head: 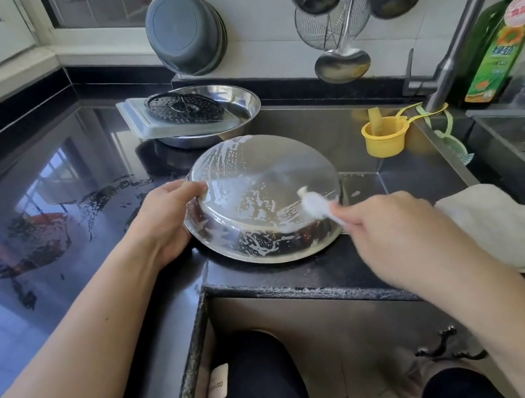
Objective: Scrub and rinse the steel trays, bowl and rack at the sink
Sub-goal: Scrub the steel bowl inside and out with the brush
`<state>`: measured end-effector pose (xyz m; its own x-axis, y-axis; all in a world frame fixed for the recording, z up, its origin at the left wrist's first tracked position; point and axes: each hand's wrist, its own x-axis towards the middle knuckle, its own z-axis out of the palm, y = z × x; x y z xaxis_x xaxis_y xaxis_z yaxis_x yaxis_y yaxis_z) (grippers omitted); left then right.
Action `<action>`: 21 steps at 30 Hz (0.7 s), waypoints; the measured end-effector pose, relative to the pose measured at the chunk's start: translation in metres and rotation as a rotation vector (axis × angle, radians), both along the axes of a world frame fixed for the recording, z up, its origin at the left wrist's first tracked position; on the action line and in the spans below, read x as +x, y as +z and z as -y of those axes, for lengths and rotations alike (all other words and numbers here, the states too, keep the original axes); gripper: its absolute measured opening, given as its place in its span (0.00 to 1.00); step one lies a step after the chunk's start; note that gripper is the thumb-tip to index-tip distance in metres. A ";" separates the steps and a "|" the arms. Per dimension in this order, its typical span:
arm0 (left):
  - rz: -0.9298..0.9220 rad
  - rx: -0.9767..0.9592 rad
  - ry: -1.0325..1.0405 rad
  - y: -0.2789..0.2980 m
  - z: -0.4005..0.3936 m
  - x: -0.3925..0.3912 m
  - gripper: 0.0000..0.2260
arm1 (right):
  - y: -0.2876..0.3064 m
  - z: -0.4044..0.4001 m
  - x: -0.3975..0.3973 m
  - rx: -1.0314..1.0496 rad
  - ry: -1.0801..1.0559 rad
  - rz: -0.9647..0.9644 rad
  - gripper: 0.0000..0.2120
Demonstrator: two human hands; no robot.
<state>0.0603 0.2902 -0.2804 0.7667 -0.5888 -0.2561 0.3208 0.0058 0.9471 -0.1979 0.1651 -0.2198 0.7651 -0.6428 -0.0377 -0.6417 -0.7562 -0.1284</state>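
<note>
— Scrubbing the underside now? The round steel tray [264,195] is upturned and tilted over the sink [399,172] edge, its near rim on the bench [47,207].

— Yes. The left hand [164,222] has its fingers curled round the far-left rim, steadying it; the right hand [394,225] pinches a white scrubber [316,205] against the sudsy base. I'd work in overlapping circles, then follow the sloped wall down to the rim, turning the tray with the left.

— How much is waiting?

— Stacked at the back: one round steel pan [239,112], one rectangular tray [144,121] laid in it, one perforated rack [185,107] on top. That makes four pieces with this one. One yellow cup [383,140] sits in the sink, one cloth [509,227] at its right.
</note>
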 end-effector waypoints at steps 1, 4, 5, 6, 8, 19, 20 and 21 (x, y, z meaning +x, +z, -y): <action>0.001 -0.004 -0.020 -0.001 0.000 0.002 0.09 | 0.000 -0.008 -0.002 0.042 0.057 0.011 0.21; 0.001 -0.006 -0.078 -0.001 -0.001 0.002 0.12 | -0.005 -0.005 -0.003 0.072 0.081 0.023 0.20; -0.004 -0.006 -0.084 -0.001 -0.001 0.002 0.11 | -0.008 0.005 -0.002 0.068 0.038 0.033 0.19; -0.010 -0.006 -0.086 -0.001 -0.001 0.002 0.11 | -0.010 0.016 -0.001 0.060 -0.015 0.051 0.19; -0.019 -0.012 -0.088 -0.002 -0.001 0.003 0.12 | -0.012 0.031 -0.002 0.049 -0.102 0.094 0.20; -0.037 -0.034 -0.078 -0.002 -0.001 0.003 0.09 | -0.016 0.054 -0.005 0.027 -0.169 0.086 0.20; -0.041 -0.038 -0.075 -0.002 -0.001 0.002 0.09 | -0.014 0.052 -0.004 0.044 -0.144 0.083 0.20; -0.044 -0.043 -0.077 -0.002 -0.001 0.003 0.09 | -0.013 0.047 -0.003 0.074 -0.095 0.081 0.20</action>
<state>0.0632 0.2914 -0.2828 0.7070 -0.6568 -0.2622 0.3635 0.0195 0.9314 -0.2013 0.1182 -0.2325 0.7032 -0.7104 -0.0282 -0.6954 -0.6790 -0.2353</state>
